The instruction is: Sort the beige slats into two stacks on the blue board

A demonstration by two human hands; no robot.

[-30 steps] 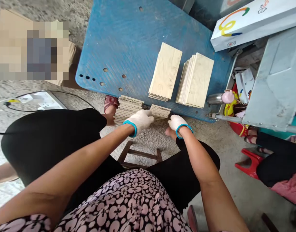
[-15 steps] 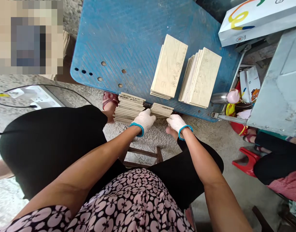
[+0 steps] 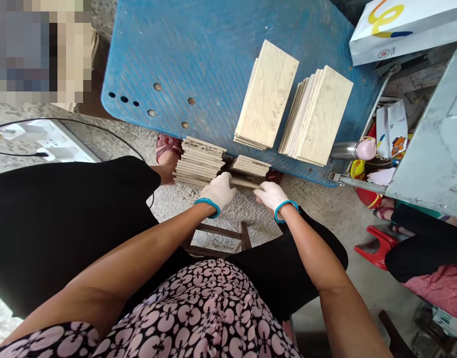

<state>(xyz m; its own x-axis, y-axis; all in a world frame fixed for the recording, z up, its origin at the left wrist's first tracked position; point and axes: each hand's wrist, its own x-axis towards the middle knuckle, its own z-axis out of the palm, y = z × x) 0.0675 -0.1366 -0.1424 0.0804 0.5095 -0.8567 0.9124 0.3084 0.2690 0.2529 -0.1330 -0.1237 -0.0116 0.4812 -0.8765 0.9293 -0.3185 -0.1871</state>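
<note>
Both my hands wear white gloves with blue cuffs. My left hand [image 3: 220, 190] and my right hand [image 3: 272, 194] are closed on the two ends of a few thin tiles [image 3: 243, 183] held level between them, just in front of a low tile stack [image 3: 251, 166] on the ground. A taller stack of tiles [image 3: 198, 162] stands to the left of it, beside my left hand. On the blue table [image 3: 198, 54] above lie two more stacks of cream tiles, a flat one [image 3: 266, 95] and a fanned one [image 3: 318, 115].
A wooden stool frame [image 3: 221, 241] sits between my knees. A steel flask with a pink cap [image 3: 353, 149] lies right of the table edge, by a grey metal box [image 3: 435, 144]. Another person's legs and a red stool [image 3: 375, 247] are at right. A cable and power strip [image 3: 52, 144] lie at left.
My hands have drawn a few tiles off the low stack toward me and now hold them clear of it. The camera has tilted slightly.
</note>
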